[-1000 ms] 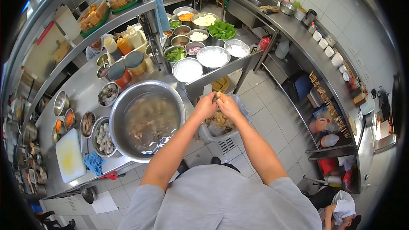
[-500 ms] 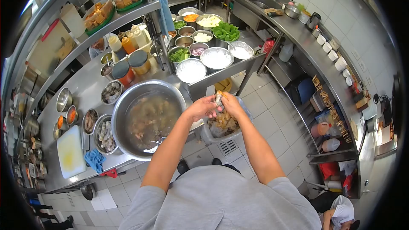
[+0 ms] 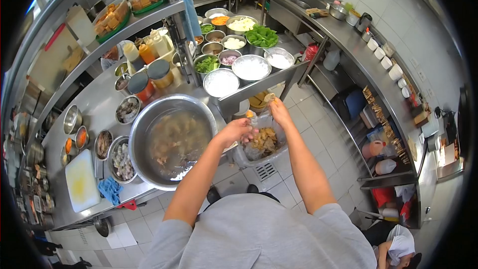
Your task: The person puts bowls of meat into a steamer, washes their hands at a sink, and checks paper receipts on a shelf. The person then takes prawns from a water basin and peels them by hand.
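Note:
Over the lined bin (image 3: 264,160), my left hand (image 3: 239,131) has curled fingers around a shrimp (image 3: 250,114), whose orange end shows. My right hand (image 3: 280,111) is apart from it, farther right and higher, and pinches a pale shell piece (image 3: 270,97). Yellowish-brown scraps (image 3: 265,140) lie in the bin. Left of the bin stands a large metal basin (image 3: 135,162) of cloudy water with blurred pieces in it. Beside the basin, a smaller bowl holds grey shrimp (image 3: 122,161).
A white cutting board (image 3: 82,182) and blue cloth (image 3: 110,190) lie on the left counter. Metal bowls of vegetables and white contents (image 3: 221,83) stand ahead. A long steel counter (image 3: 343,45) runs along the right. A person (image 3: 398,246) is at the lower right.
My hands were together around the shrimp and have separated. The right hand has moved right and up with the shell piece; the left has shifted slightly down.

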`<control>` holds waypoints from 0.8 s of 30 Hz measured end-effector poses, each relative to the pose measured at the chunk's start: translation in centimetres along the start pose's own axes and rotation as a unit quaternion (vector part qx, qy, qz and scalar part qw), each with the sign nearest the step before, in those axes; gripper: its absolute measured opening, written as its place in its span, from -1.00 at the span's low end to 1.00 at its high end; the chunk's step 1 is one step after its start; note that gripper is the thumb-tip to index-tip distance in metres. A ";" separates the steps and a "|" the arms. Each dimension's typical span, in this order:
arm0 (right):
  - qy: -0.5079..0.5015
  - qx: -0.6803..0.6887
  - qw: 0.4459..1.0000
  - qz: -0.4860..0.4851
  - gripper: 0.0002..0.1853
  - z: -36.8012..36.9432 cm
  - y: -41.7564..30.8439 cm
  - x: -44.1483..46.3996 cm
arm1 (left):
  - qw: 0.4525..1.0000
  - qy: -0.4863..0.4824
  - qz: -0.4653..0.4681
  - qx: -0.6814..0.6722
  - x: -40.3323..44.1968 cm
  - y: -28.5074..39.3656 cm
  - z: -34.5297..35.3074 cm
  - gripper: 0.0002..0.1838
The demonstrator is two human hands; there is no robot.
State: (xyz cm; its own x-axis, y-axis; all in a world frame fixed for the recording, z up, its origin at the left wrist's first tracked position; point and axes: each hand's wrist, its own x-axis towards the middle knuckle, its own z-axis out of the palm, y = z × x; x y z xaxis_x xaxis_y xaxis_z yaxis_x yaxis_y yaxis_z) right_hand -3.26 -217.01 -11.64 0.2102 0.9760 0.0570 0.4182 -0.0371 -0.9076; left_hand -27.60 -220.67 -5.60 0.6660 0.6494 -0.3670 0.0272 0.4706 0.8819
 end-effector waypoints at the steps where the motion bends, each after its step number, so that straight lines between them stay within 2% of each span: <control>1: -0.028 -0.040 0.998 0.042 -0.69 -0.4 0.3 0.5 | 0.999 0.002 0.000 -0.039 -0.2 0.4 0.1 -0.89; 2: -0.027 -0.041 0.998 0.041 -0.69 -0.7 0.4 0.5 | 0.999 0.001 0.001 -0.038 0.2 0.3 0.0 -0.89; 4: 0.038 -0.234 0.970 -0.061 -0.62 -0.6 0.8 -0.1 | 0.996 0.006 0.035 -0.086 0.6 -0.1 -0.2 -0.81; 5: 0.038 -0.231 0.970 -0.062 -0.62 -0.3 0.7 -0.3 | 0.996 0.007 0.035 -0.084 0.5 0.2 -0.1 -0.81; 7: 0.135 -0.201 0.951 -0.193 -0.62 -0.1 0.7 -0.7 | 0.988 0.064 0.048 -0.132 0.6 0.7 0.4 -0.74; 8: 0.135 -0.200 0.951 -0.192 -0.62 0.0 0.3 -1.4 | 0.988 0.064 0.047 -0.132 0.7 0.8 0.5 -0.74; 9: 0.051 -0.043 0.993 -0.094 -0.64 0.1 -0.7 -2.3 | 0.987 0.090 0.070 -0.112 0.8 0.8 0.6 -0.73; 10: -0.036 0.115 0.993 0.008 -0.66 0.4 -1.7 -3.2 | 0.985 0.116 0.093 -0.091 0.9 0.8 0.6 -0.71; 11: -0.085 0.230 0.968 0.062 -0.71 0.9 -2.8 -4.2 | 0.984 0.118 0.094 -0.090 1.3 0.4 0.4 -0.71; 12: -0.086 0.231 0.967 0.062 -0.71 1.4 -3.8 -5.3 | 0.983 0.116 0.115 -0.077 1.8 -0.1 0.0 -0.71; 14: -0.164 0.342 0.913 0.150 -0.72 1.9 -5.7 -7.3 | 0.982 0.116 0.135 -0.062 2.1 -0.7 -0.2 -0.70; 18: -0.199 0.414 0.876 0.148 -0.77 2.2 -6.6 -8.3 | 0.977 0.109 0.171 -0.060 2.0 -0.7 0.2 -0.69; 20: -0.156 0.416 0.886 0.135 -0.81 2.3 -5.0 -7.7 | 0.975 0.111 0.187 -0.046 1.2 0.1 0.4 -0.67; 22: -0.148 0.379 0.904 0.127 -0.83 1.5 -5.3 -7.6 | 0.977 0.103 0.144 -0.119 -0.8 2.3 0.3 -0.60; 24: -0.143 0.339 0.922 0.120 -0.84 1.0 -6.1 -7.7 | 0.983 0.094 0.116 -0.108 -1.1 2.4 -1.1 -0.54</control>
State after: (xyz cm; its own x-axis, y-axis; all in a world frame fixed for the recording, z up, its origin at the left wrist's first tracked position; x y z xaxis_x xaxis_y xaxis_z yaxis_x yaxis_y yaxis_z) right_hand -8.26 -224.09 -6.98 -0.0569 0.9773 -0.2040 -0.2800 -0.2117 -0.9364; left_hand -29.07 -219.63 -3.39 0.4860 0.8431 -0.2302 -0.2804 0.3999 0.8726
